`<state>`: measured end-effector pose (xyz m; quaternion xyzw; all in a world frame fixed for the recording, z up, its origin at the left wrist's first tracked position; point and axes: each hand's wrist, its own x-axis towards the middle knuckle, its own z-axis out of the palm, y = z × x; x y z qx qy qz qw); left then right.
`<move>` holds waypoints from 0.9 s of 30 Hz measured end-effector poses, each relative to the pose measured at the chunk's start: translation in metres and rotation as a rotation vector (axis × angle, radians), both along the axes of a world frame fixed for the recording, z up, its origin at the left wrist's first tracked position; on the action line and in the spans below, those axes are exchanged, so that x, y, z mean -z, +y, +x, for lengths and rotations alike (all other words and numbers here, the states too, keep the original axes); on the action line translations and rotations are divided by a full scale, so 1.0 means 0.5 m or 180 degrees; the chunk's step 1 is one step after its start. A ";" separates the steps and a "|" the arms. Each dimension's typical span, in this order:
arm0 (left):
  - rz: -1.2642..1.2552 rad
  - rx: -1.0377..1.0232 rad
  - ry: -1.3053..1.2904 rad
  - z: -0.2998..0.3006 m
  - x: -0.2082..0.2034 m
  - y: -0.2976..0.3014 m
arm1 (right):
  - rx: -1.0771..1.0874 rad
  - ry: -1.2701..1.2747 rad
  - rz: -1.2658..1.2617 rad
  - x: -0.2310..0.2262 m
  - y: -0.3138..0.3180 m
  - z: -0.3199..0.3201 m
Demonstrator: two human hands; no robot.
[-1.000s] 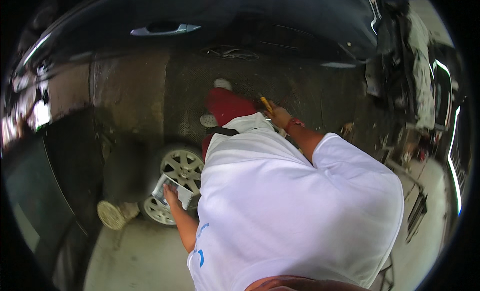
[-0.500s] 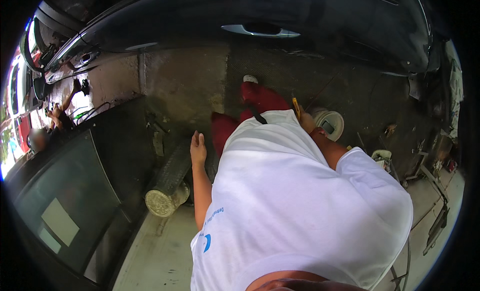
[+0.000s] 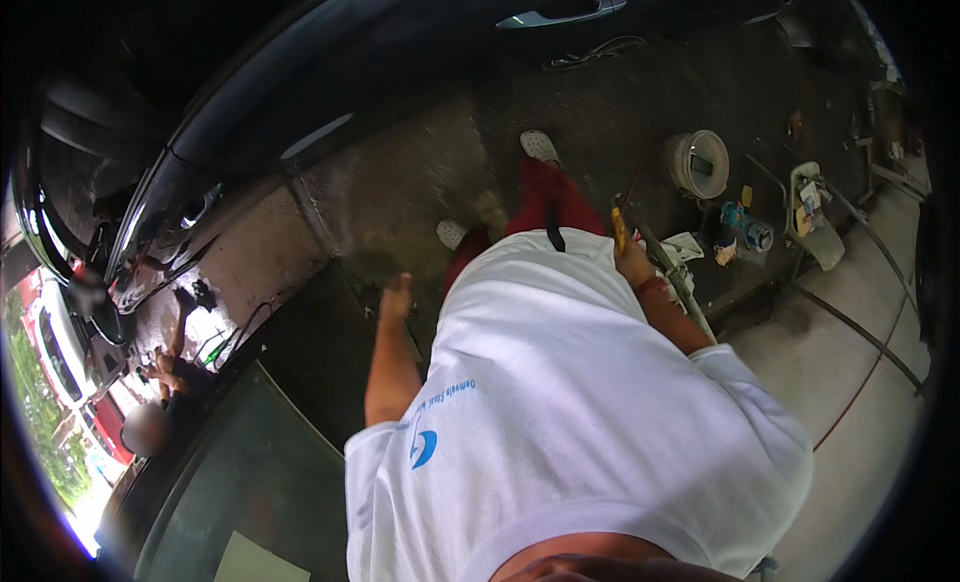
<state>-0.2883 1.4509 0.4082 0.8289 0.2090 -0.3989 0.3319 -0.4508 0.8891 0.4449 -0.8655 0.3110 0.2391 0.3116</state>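
Observation:
My right hand (image 3: 632, 264) is closed around a slim yellow tool (image 3: 618, 228) beside my right hip. The tool points away from me, and its exact kind does not show. Out to my left, my left hand (image 3: 397, 296) hangs with nothing visible in it. Its fingers look loosely stretched, a little blurred. Neither hand touches the dark car (image 3: 400, 72) standing ahead of me. My feet, in white clogs (image 3: 538, 145), stand on the floor between the car and my body.
To the right are a white bucket (image 3: 700, 165), small containers (image 3: 745, 230), a littered chair-like piece (image 3: 815, 222) and metal bars (image 3: 860, 332). A dark glass panel (image 3: 250, 462) stands at my left. Farther left, another person's arm (image 3: 178, 342) shows near a red-and-white vehicle (image 3: 70, 352).
My body and view have turned and shifted, so the car handle sits farther right and the bucket and clutter show more fully. The yellow tool stays in my right hand.

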 end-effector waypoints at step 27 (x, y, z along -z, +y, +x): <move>0.0044 -0.1088 -0.3574 0.514 -0.235 -0.511 | -0.0553 -0.1685 0.2355 -0.452 0.110 0.696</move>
